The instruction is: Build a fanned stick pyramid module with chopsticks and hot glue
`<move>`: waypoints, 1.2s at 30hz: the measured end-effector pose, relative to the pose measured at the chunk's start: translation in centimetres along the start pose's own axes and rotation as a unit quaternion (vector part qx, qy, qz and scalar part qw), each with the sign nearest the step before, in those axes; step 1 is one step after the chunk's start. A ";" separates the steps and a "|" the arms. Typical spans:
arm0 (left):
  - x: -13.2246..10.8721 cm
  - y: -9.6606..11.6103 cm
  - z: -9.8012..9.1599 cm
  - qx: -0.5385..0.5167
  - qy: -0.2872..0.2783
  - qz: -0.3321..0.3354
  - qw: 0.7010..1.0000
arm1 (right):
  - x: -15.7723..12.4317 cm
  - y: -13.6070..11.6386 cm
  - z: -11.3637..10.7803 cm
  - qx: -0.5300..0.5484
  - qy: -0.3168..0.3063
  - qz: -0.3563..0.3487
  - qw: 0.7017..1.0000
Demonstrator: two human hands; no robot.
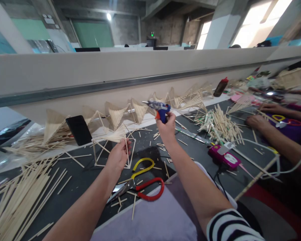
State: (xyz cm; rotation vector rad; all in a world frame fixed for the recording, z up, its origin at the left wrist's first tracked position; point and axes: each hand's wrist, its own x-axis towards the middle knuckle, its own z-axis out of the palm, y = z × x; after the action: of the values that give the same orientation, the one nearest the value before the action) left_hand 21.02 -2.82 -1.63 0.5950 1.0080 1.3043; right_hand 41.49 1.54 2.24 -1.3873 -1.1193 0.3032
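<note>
My left hand [120, 154] is closed on a small wooden stick frame [97, 154] with a fan of thin sticks across its top. Raised above the table, my right hand [167, 125] grips a blue glue gun [162, 109], its nozzle pointing left, away from the frame. Large scissors [134, 182] with one yellow and one red handle lie just right of my left forearm, blades toward the lower left. A black phone [79, 130] leans behind the frame on its left.
Long sticks [27, 197] cover the left side. A stick pile [223, 125] and a pink device [224, 156] with cables lie to the right. Finished stick models [116, 115] line the wall. A person's hands [258, 122] work at the far right, beside a red-capped bottle [220, 87].
</note>
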 end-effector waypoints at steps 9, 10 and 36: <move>-0.5 0.2 0.5 -0.022 0.006 -0.002 1.000 | 0.0 -2.4 -1.8 0.076 -0.195 0.019 0.978; -0.6 0.2 0.6 -0.024 0.007 -0.003 1.000 | -0.1 -2.7 -2.0 0.107 -0.237 0.027 0.965; -0.2 -0.4 0.3 -0.074 -0.004 -0.010 0.997 | -2.3 -4.0 -2.2 -0.066 -0.397 0.074 0.913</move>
State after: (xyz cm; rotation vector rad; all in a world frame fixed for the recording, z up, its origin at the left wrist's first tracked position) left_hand 21.47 -3.08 -1.75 0.4762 0.8989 1.3449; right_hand 40.35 -2.54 5.17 -1.5087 -1.7155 0.9804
